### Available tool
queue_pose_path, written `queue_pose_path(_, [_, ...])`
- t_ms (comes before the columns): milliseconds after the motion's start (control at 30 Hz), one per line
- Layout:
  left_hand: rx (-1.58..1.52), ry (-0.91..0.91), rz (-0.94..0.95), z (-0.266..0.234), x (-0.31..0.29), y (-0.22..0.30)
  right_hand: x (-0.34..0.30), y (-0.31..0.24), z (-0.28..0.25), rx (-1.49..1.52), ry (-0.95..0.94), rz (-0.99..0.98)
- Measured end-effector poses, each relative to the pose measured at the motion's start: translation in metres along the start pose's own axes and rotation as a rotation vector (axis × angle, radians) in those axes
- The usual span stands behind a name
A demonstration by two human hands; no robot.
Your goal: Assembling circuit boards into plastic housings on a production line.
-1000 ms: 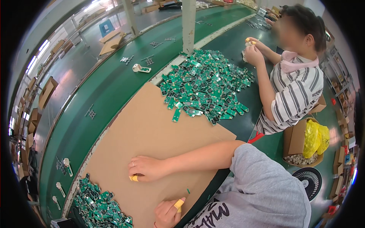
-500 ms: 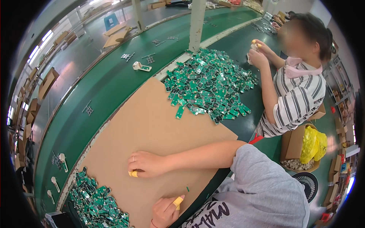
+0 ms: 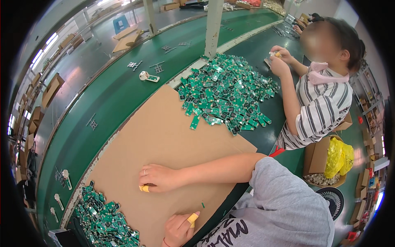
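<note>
My right hand (image 3: 158, 178) rests on a brown cardboard sheet (image 3: 164, 127), fingers curled down and thumb tucked beneath; a ring and a yellow finger cover show on it. Whatever is under those fingers, if anything, is hidden. Nearer my body, my left hand (image 3: 180, 228) lies closed at the sheet's edge, a yellow cover on one digit and a red band on the wrist. Its palm is out of sight. A tiny green strip (image 3: 203, 205) lies just beyond it. A heap of green circuit boards (image 3: 107, 220) is left of my left hand; a larger heap of circuit boards (image 3: 228, 90) covers the sheet's far end.
A green conveyor belt (image 3: 78, 144) runs past the sheet, carrying white handheld parts (image 3: 149, 76) and grey plastic frames (image 3: 157, 67). A co-worker (image 3: 321, 99) in a striped shirt handles a small white piece. A post (image 3: 213, 29) rises beyond the large heap. Behind stands a cardboard box (image 3: 317, 154).
My hands have not visibly moved. Parts on the belt have shifted slightly toward the lower left. The co-worker's head and hands have moved a little.
</note>
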State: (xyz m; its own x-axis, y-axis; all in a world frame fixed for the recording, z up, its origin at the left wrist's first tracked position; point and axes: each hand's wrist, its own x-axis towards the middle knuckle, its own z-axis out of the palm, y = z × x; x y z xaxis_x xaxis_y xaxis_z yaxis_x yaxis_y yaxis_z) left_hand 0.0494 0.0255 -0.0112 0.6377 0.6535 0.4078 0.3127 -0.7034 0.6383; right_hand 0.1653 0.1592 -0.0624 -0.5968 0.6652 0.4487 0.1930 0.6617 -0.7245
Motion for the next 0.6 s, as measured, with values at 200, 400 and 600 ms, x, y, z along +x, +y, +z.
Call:
queue_pose_path(200, [-0.003,-0.005,0.000,0.0004,-0.0020,-0.0008,-0.0002,-0.0015,-0.0008,-0.006,-0.017,0.001])
queue_pose_path(400, [0.003,-0.014,-0.003,0.0021,-0.0031,-0.0014,-0.0019,0.0014,0.0014,0.018,0.011,0.000])
queue_pose_path(600, [0.003,-0.002,-0.009,0.0010,-0.0010,-0.0008,-0.0006,0.0004,-0.0003,0.014,-0.015,0.014])
